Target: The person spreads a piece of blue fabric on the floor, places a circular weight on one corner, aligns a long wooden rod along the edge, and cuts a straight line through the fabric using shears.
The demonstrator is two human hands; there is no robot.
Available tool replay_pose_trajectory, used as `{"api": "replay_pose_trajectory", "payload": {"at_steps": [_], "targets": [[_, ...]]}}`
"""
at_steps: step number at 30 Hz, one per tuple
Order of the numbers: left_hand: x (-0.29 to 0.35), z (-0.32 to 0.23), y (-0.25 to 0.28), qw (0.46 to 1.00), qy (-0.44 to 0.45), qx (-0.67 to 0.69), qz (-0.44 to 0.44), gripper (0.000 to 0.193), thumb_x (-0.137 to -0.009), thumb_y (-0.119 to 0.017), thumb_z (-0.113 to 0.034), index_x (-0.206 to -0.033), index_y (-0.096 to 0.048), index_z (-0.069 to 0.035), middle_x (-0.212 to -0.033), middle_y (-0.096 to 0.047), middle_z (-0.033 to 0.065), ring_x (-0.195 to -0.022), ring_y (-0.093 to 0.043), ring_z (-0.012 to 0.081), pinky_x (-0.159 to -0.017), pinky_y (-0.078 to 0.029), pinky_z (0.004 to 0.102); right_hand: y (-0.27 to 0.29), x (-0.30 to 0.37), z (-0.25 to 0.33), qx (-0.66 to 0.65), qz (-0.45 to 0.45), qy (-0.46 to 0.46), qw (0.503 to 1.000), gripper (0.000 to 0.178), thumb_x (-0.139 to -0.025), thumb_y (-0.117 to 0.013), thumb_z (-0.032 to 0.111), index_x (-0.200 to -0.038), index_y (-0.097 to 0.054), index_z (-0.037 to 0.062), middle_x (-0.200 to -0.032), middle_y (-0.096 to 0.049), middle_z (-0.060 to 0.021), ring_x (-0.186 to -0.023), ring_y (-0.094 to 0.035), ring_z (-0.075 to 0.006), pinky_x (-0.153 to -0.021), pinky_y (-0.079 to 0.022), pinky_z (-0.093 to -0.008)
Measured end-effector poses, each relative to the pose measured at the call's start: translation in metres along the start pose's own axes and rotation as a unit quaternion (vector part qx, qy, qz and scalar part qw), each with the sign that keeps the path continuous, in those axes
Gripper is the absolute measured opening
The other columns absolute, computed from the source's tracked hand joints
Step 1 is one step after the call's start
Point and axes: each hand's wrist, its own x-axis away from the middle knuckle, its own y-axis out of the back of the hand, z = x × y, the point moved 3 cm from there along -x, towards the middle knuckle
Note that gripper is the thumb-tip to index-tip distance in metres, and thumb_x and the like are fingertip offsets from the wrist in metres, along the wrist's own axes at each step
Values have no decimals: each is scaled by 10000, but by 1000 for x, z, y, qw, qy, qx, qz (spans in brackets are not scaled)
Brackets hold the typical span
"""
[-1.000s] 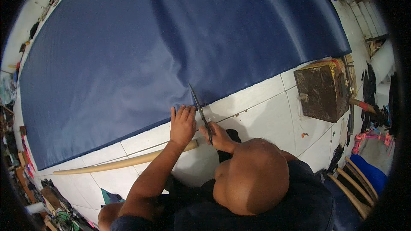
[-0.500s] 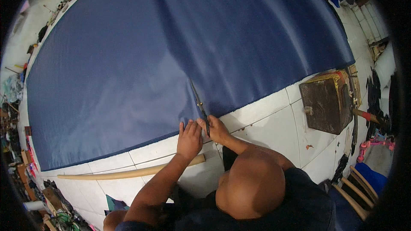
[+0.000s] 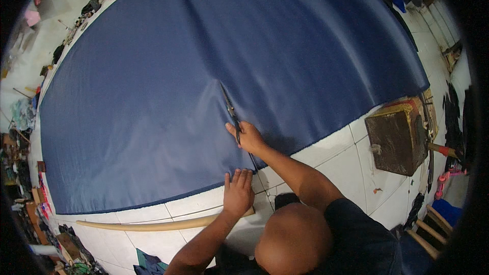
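Observation:
A large dark blue sheet of smooth, leather-like material (image 3: 137,86) covers most of the tiled floor in front of me. My right hand (image 3: 247,136) is closed round the handles of a pair of scissors (image 3: 232,109), whose blades point away from me at the sheet. Behind the scissors, a short cut runs through the sheet to its near edge. My left hand (image 3: 238,193) lies palm down beside that cut, fingers stretched out over the sheet's near edge. It holds nothing that I can see.
A long pale wooden stick (image 3: 158,225) lies on the white tiles (image 3: 326,168) along the sheet's near edge. At the right, a worn brown block (image 3: 395,142) stands by the sheet's corner, next to a hammer-like tool (image 3: 442,149). Assorted clutter lines the far left.
My right hand has moved the scissors farther into the sheet, lengthening the cut. My left hand stays near the edge, now apart from the right hand. The view has shifted slightly.

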Motion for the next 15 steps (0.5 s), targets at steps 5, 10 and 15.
{"api": "replay_pose_trajectory", "payload": {"at_steps": [5, 10, 15], "targets": [[2, -9, 6, 999, 37, -10, 34, 591, -856, -557, -231, -1404, -446, -42, -1435, -453, 137, -1377, -377, 312, -1125, -251, 588, -1, -23, 10, -2, 19, -28, 999, 651, -875, -564, 660, -700, -563, 33, -563, -574, -104, -514, -595, -230, -564, -484, -388], [-1, -7, 2, 998, 33, 23, 48, 617, -856, -591, -244, -1418, -432, -46, -1445, -440, 158, -1377, -368, 342, -1128, -227, 604, 4, -113, 50, 26, 29, -18, 999, 687, -868, -545, 684, -636, -561, 37, -562, -586, -112, -531, -614, -260, -573, -483, -420], [-2, -4, 0, 997, 40, 47, 52, 613, -851, -605, -257, -1409, -447, -57, -1435, -453, 165, -1378, -368, 353, -1128, -219, 608, 3, -163, 79, 6, 3, 6, 1000, 644, -876, -560, 658, -608, -531, 73, -548, -552, -83, -536, -585, -215, -544, -459, -376]]}}
